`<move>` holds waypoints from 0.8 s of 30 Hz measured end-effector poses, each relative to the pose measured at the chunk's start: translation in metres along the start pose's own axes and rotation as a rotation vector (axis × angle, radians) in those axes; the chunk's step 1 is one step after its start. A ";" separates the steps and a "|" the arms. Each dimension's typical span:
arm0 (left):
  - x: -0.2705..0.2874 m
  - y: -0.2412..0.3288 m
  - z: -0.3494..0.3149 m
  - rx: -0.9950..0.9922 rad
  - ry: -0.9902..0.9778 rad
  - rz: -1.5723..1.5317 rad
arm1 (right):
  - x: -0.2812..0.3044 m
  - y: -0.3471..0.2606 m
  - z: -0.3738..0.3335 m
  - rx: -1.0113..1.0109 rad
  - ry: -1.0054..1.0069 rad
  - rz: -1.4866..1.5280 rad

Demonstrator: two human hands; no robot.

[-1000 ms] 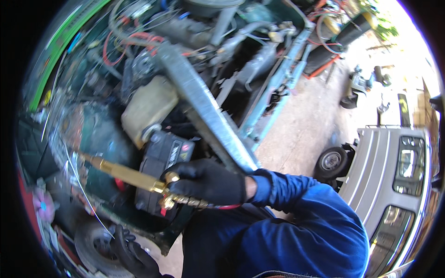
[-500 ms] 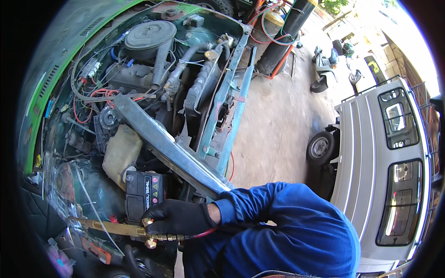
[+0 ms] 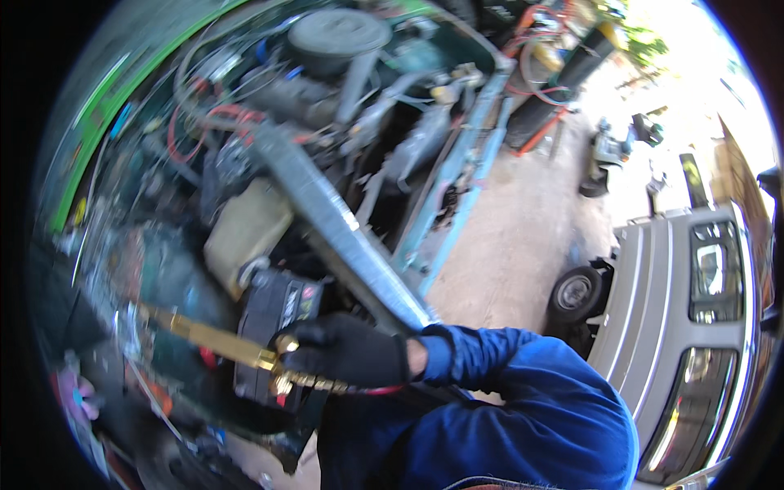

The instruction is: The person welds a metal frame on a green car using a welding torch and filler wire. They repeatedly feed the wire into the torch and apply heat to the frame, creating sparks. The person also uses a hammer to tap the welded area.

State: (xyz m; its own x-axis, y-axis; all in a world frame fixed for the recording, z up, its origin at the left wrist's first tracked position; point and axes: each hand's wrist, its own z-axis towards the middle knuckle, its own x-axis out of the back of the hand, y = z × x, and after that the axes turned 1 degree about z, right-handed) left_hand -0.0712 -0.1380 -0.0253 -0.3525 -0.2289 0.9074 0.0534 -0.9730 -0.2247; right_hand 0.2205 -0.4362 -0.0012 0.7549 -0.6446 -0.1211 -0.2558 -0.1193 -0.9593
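Observation:
My right hand (image 3: 351, 351), in a black glove, is closed round the valve end of a brass gas torch (image 3: 214, 336). The torch points left, its tip close to the worn green inner fender (image 3: 167, 273) of the engine bay; blur hides whether they touch. A red hose trails from its back end under my wrist. Just beyond my hand sits a black car battery (image 3: 278, 302), with a yellowed plastic tank (image 3: 249, 229) behind it. I cannot make out my left hand; the lower edge is dark and blurred.
A loose grey-blue metal beam (image 3: 339, 216) lies slantwise across the engine bay. Further back is the round air filter housing (image 3: 339, 33). Gas cylinders (image 3: 572, 77) with hoses stand on a red-orange cart. A silver van (image 3: 645, 286) is parked at right; a scooter (image 3: 604, 155) stands beyond.
The whole view has swung and blurred, shifting the engine bay right and slightly down. My right hand still grips the torch, which now slants more, its tip higher in the picture.

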 end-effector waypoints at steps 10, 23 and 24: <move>0.027 0.045 0.020 0.874 -0.214 -0.627 | -0.007 -0.001 0.000 -0.201 -0.001 0.136; 0.027 0.037 0.031 0.873 -0.315 -0.585 | -0.016 -0.001 0.006 -0.166 -0.012 -0.006; 0.027 0.037 0.031 0.882 -0.321 -0.578 | -0.016 0.000 0.007 -0.171 -0.008 -0.018</move>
State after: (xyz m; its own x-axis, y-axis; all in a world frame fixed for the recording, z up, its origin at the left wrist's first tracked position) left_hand -0.0493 -0.1813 0.0015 -0.2870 0.3949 0.8727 0.6519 -0.5871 0.4800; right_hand 0.2122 -0.4207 -0.0008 0.7651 -0.6350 -0.1068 -0.3405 -0.2582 -0.9041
